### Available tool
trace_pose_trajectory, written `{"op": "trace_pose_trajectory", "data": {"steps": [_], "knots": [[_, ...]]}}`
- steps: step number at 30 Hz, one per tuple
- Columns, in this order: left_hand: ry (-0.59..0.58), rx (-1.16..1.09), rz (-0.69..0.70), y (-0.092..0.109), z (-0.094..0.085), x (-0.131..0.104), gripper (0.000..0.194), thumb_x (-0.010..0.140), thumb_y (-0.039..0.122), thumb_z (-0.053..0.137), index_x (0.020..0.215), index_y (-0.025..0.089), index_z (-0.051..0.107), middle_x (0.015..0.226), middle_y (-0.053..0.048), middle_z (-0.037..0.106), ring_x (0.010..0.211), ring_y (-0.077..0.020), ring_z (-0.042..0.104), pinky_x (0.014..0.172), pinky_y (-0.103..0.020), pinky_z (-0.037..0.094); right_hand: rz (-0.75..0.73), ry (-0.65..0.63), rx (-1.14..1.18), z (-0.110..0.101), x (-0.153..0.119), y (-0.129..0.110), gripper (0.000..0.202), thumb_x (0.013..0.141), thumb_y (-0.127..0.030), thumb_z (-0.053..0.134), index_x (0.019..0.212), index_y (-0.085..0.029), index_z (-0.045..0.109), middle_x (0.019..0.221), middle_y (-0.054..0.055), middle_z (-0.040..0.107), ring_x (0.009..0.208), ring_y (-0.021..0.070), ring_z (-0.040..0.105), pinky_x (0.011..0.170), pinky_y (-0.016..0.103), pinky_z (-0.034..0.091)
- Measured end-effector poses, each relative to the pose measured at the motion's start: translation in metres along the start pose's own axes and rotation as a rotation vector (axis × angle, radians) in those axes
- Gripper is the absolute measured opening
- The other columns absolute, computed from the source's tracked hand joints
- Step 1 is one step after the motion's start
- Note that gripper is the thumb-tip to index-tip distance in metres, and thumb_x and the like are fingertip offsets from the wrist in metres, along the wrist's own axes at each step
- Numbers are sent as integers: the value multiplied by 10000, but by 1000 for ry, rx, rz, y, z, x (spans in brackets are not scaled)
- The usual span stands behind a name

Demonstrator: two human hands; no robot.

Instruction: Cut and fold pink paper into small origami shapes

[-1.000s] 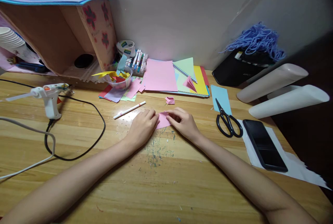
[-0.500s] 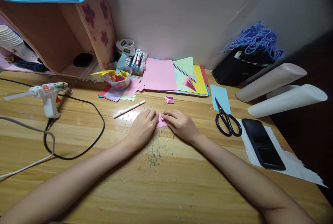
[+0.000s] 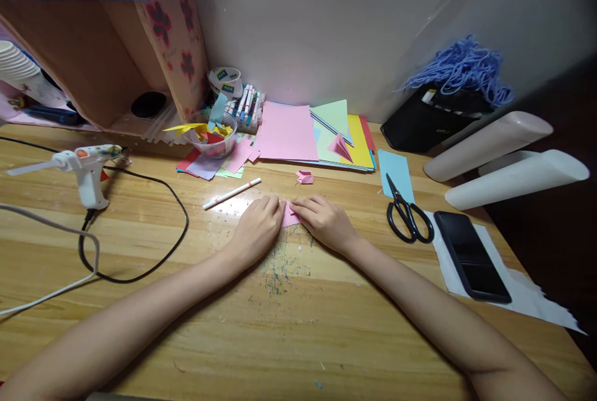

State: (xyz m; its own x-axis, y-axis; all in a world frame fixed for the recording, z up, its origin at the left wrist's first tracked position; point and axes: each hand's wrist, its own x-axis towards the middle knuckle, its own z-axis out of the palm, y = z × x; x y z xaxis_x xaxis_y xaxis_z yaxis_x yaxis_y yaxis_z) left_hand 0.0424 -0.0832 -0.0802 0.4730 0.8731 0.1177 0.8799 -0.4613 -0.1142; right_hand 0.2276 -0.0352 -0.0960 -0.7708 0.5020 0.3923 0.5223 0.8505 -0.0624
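Note:
A small folded pink paper (image 3: 291, 217) lies on the wooden table between my two hands. My left hand (image 3: 259, 224) has its fingers closed on the paper's left edge. From the other side, my right hand (image 3: 323, 221) pinches the paper's right part with bent fingers. The fingertips hide the paper's side edges. Just beyond the hands lies a small folded pink piece (image 3: 305, 177). A white marker (image 3: 232, 194) rests to the left of it.
A glue gun (image 3: 88, 171) with looping cables stands at left. Black scissors (image 3: 407, 217), a blue paper (image 3: 395, 176) and a phone (image 3: 471, 256) lie at right. Behind are a plastic bowl (image 3: 219, 147), pink sheets (image 3: 288, 133) and a cardboard box (image 3: 180, 59).

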Motion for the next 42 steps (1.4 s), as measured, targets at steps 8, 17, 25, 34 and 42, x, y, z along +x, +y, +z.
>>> {"op": "trace_pose_trajectory", "data": {"steps": [8,17,25,34,42], "knots": [[-16,-34,6,0,0,0,295,889,145,398,1160,79,495,926,-104,564,847,-228,513,708,-334,421,-27,-14,-3,1,-1,1,246,895,-162,450,1081,-143,609,1063,84,661,923,193,552,727,316,476],[-38,-22,-16,1,-3,2,281,892,152,392,1143,105,507,954,-101,561,869,-238,510,706,-341,408,-76,-53,22,-1,2,5,240,908,-176,420,1049,-128,609,1024,86,663,928,196,555,761,324,479],[-29,54,14,3,-5,2,259,880,131,384,1104,90,508,955,-120,561,864,-244,503,684,-344,379,-72,-29,70,-9,7,1,208,875,-187,443,963,-124,620,920,98,661,885,197,548,744,309,458],[-23,63,9,2,-6,2,258,879,140,394,1110,99,501,943,-115,557,870,-249,503,671,-341,375,-103,74,-25,-14,6,1,281,840,-195,462,587,-163,579,580,27,564,610,138,460,549,262,334],[-7,37,33,1,-4,1,284,878,133,392,1137,78,495,968,-117,573,880,-245,517,694,-346,398,-56,151,-31,-8,-1,7,377,868,-209,449,499,-186,521,482,7,514,515,124,426,496,273,297]]}}
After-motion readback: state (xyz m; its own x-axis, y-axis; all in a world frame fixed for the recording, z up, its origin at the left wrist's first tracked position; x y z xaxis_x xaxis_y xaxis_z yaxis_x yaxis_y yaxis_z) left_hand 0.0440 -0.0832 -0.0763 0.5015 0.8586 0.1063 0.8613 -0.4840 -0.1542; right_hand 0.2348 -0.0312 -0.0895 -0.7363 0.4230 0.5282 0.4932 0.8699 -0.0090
